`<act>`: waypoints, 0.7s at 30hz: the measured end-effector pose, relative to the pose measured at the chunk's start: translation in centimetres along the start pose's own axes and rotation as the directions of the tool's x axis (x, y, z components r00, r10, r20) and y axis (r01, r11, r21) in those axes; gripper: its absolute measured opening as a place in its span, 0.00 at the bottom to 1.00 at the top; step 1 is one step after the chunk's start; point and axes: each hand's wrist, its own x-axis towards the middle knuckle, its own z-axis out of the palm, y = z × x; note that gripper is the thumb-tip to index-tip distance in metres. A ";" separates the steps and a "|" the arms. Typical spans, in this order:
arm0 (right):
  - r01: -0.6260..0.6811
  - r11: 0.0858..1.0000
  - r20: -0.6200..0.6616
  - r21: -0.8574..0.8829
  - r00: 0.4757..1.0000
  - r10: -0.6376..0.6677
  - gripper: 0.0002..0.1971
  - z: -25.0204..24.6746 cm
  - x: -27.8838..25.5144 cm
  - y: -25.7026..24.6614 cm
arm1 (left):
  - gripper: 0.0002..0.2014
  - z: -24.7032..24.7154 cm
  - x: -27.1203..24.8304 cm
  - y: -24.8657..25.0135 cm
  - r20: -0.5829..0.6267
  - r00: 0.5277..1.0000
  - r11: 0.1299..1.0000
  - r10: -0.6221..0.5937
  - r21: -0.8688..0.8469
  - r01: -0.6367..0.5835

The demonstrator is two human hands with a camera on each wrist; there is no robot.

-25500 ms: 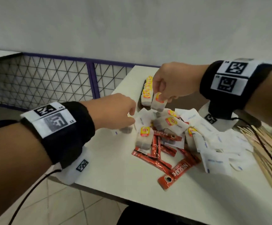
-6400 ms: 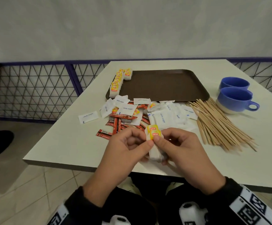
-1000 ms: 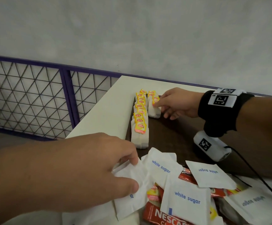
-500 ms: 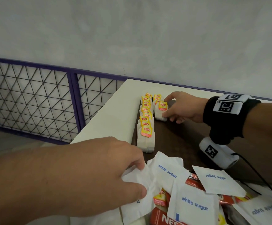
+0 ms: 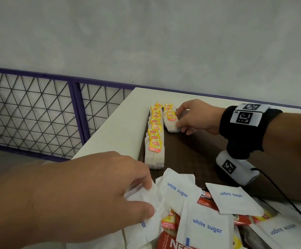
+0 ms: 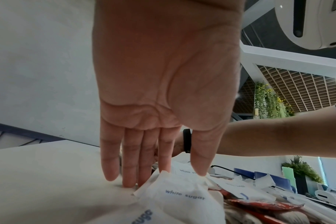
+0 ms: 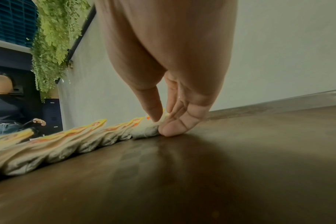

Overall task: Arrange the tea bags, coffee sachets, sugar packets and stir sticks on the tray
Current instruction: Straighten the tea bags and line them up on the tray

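A brown tray [image 5: 191,153] lies on the white table [image 5: 121,126]. A long row of yellow-tagged tea bags [image 5: 155,137] runs along its left edge. A short second row starts beside it, and my right hand [image 5: 178,119] pinches its front tea bag [image 5: 171,123] between thumb and fingers [image 7: 171,130] while the bag rests on the tray [image 7: 240,151]. Near me, my left hand [image 5: 147,198] pinches a crumpled white sugar packet [image 6: 182,192] at the left edge of the loose pile. Red coffee sachets [image 5: 207,202] lie under the other sugar packets [image 5: 234,196]. No stir sticks are in view.
A purple-framed mesh railing [image 5: 38,112] stands left of the table, with the table's left edge [image 5: 99,133] close to the tea bags. The right wrist camera's cable [image 5: 280,191] trails over the tray and pile. A person stands far off in the right wrist view [image 7: 2,109].
My right hand has set the tea bag down in the second row and stays on it. My left hand has stayed on the sugar packet. The head view has shifted slightly.
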 end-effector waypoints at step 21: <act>0.026 1.000 0.045 0.004 0.999 -0.026 0.08 -2.1 -6.1 -2.4 | 0.20 -0.5 -0.1 -0.5 0.105 0.989 0.988 -0.108 0.119 0.095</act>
